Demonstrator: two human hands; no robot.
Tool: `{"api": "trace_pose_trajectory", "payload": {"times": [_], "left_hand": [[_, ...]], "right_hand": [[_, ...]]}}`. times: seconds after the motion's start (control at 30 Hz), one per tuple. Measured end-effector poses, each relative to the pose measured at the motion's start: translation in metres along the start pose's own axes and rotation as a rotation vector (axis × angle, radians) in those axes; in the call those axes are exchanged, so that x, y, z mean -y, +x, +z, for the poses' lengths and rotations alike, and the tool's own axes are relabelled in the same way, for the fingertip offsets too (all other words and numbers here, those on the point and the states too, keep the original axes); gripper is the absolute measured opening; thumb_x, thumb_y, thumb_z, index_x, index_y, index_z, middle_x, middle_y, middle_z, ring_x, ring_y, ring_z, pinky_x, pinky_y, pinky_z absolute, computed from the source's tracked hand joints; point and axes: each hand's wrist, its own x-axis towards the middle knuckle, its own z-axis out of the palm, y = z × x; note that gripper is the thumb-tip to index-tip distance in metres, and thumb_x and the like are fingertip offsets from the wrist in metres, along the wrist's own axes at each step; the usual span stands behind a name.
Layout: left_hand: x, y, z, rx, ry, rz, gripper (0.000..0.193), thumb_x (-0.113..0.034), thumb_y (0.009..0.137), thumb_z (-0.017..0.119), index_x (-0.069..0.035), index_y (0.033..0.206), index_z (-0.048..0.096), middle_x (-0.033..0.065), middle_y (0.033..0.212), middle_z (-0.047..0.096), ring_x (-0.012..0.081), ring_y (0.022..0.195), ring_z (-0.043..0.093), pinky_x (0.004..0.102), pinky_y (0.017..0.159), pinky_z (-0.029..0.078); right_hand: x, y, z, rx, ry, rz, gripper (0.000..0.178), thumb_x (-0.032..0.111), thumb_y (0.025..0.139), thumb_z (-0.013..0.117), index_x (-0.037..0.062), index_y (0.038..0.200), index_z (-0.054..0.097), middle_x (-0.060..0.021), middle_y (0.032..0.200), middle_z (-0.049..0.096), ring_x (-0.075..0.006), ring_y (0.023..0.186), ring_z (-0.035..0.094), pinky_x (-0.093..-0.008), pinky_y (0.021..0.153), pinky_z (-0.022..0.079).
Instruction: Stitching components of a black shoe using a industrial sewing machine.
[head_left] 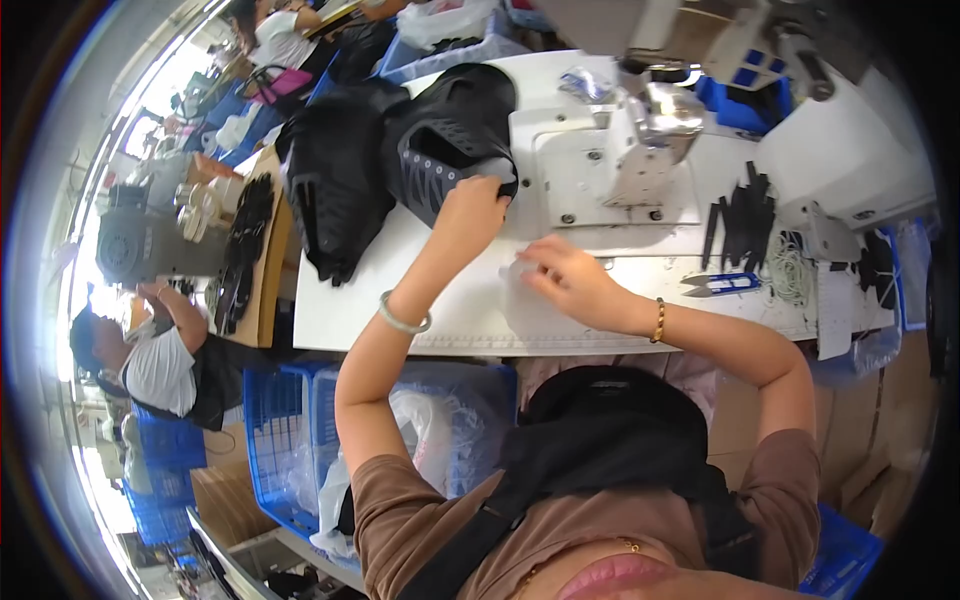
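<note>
My left hand [472,212] is closed at the near right edge of a black shoe upper [425,165] with a row of eyelets. Its fingertips are partly hidden against the dark material. This upper lies on a stack of similar uppers [465,95], with another black pile [335,190] to the left. My right hand [575,285] hovers over the white tabletop [400,315], in front of the sewing machine [640,150]. Its fingers are loosely bent and apart, and I see nothing held in them.
Right of the machine lie black strips [742,215], blue-handled thread snips [722,285] and a tangle of pale cord [790,270]. A blue crate [280,430] with plastic bags stands below the table's left side. Another person [160,370] works at a machine on the left.
</note>
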Motion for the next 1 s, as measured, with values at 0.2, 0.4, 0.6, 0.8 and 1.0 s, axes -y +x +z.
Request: {"api": "trace_pose_trajectory", "payload": {"times": [0.2,0.4,0.6,0.8,1.0], "left_hand": [[-0.099,0.015,-0.058,-0.264,-0.810,-0.095,0.025,-0.017,0.087,0.062,0.007,0.094,0.058,0.0025,0.070,0.057,0.0040,0.061,0.052,0.0198,0.053,0.043],[-0.135,0.037,-0.072,-0.269,-1.009,-0.093,0.020,-0.013,0.094,0.050,0.005,0.094,0.059,-0.0004,0.069,0.055,0.0034,0.056,0.050,0.0186,0.046,0.039],[-0.133,0.074,-0.058,-0.159,-0.983,-0.092,0.022,-0.013,0.092,0.051,0.005,0.082,0.058,0.0024,0.058,0.052,0.0074,0.045,0.047,0.0226,0.043,0.037],[-0.128,0.079,-0.039,-0.290,-0.872,-0.082,0.016,-0.012,0.091,0.054,0.002,0.086,0.058,0.0022,0.067,0.056,0.0064,0.053,0.046,0.0232,0.045,0.038],[-0.094,0.028,-0.010,-0.591,-0.579,0.498,0.023,-0.016,0.087,0.060,-0.001,0.099,0.046,0.0112,0.089,0.057,0.0191,0.075,0.056,0.0313,0.071,0.049]], "right_hand": [[0.040,-0.012,-0.074,-0.435,0.968,0.236,0.045,0.028,0.088,0.061,-0.0029,0.119,0.048,-0.0067,0.091,0.058,-0.0124,0.082,0.061,-0.0215,0.047,0.048],[0.040,-0.024,-0.103,-0.541,0.812,0.265,0.020,0.024,0.088,0.062,0.0045,0.090,0.057,0.0032,0.071,0.057,0.0010,0.050,0.044,-0.0152,0.041,0.036],[0.027,-0.023,-0.109,-0.762,0.745,0.231,0.011,0.011,0.086,0.064,0.0038,0.093,0.059,0.0036,0.075,0.060,0.0027,0.057,0.043,-0.0138,0.047,0.033],[0.014,-0.029,-0.106,-0.746,0.747,0.264,0.017,0.013,0.085,0.065,0.0025,0.098,0.061,0.0025,0.071,0.058,-0.0017,0.049,0.046,-0.0172,0.042,0.036],[-0.028,-0.102,-0.155,-0.916,0.062,0.464,0.020,0.017,0.081,0.066,0.0011,0.092,0.062,-0.0058,0.074,0.063,-0.0101,0.060,0.055,-0.0230,0.056,0.044]]}}
